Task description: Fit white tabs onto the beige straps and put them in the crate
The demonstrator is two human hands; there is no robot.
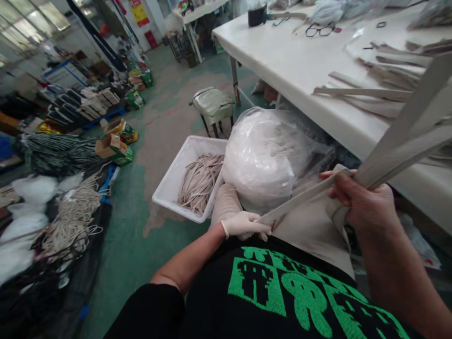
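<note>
In a thin white glove, my left hand (pixel 245 224) pinches one end of a long beige fabric strap (pixel 302 197) close to my waist. My bare right hand (pixel 367 197) is closed around the same strap farther to the right, where it bends and runs up past the table edge. Between the hands the strap is stretched fairly straight across my lap. Several similar beige strips (pixel 391 70) lie loosely on the white table (pixel 271 52) beyond my right hand. Part of the strap is hidden inside my right fist.
A large clear plastic bag (pixel 263 155) bulges in front of my knees. Beside it stands a white bin (pixel 173 174) holding many thin beige strips. A padded stool (pixel 213 103) is behind them. Glasses (pixel 320 30) lie on the table; bundled cords (pixel 72 214) lie at left.
</note>
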